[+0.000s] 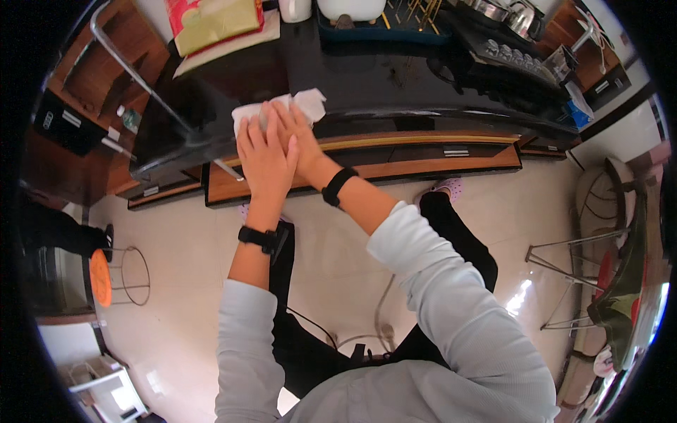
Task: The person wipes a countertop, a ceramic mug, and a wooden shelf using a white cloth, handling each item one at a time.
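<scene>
Both hands lie flat near the front edge of a glossy black tabletop (359,79). My left hand (264,153) presses down on a white cloth or paper wipe (311,103), its fingers pointing away from me. Beside and partly under it, my right hand (296,132) rests on the same wipe, the two hands overlapping at the thumb. The wipe spreads out past the fingertips on both sides, crumpled at its right end. Its part beneath the palms is hidden. Each wrist bears a black band.
A dark blue tray (386,36) stands at the back, with a red and yellow package (217,26) left of it. Small glasses (513,57) and a metal kettle (523,22) are at the right. A metal tube (140,79) rises at the left. An orange stool (100,277) stands on the floor, near another person's leg.
</scene>
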`<state>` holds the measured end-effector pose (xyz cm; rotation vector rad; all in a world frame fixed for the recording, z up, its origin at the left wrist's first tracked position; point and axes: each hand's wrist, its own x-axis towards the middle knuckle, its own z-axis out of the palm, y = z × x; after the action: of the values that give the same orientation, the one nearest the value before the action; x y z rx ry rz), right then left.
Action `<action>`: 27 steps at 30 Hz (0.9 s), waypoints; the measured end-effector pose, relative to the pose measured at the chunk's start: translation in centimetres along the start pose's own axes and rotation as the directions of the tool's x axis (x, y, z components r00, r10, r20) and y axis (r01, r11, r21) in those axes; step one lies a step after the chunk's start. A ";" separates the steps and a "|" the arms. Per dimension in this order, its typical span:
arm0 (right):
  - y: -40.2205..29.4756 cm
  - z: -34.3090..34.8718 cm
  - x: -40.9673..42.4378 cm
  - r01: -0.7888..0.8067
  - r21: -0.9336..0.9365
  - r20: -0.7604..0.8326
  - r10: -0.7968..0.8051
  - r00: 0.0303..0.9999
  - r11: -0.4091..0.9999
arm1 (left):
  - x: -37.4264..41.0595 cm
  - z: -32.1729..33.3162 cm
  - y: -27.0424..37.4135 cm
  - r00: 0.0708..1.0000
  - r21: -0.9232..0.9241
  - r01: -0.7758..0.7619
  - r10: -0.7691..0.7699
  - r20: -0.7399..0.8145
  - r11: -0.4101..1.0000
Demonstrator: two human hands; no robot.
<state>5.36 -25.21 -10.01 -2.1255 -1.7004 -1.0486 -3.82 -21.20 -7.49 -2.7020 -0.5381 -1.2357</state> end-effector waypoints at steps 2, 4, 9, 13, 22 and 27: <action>0.0 -0.1 0.1 -0.027 0.112 -0.068 0.035 0.997 0.993 | -0.1 0.2 0.1 1.000 0.002 -0.013 0.013 0.022 1.000; 1.0 -0.7 -1.2 -0.053 0.339 -0.119 0.099 0.988 0.939 | 0.2 0.9 1.6 1.000 -0.010 0.004 -0.004 0.020 1.000; 7.3 -0.7 -8.6 -0.303 0.203 -0.091 0.326 0.941 0.931 | 0.8 5.0 9.3 0.989 -0.231 -0.140 0.145 0.004 0.963; 13.5 -4.3 -14.6 -0.469 0.084 -0.070 0.475 0.877 0.879 | 2.9 7.6 17.5 0.968 -0.390 -0.236 0.252 -0.013 0.890; 26.6 -9.2 -21.5 -0.619 -0.118 -0.101 0.611 0.785 0.776 | 7.2 12.8 37.2 0.880 -0.489 -0.454 0.462 -0.112 0.745; 26.4 -10.3 -21.0 -0.657 -0.091 -0.084 0.652 0.754 0.748 | 8.9 11.8 36.6 0.878 -0.565 -0.434 0.470 -0.091 0.701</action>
<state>24.08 -55.16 -9.54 -2.4509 -0.7398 -0.9633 23.36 -49.86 -7.30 -3.0484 0.5953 -1.3162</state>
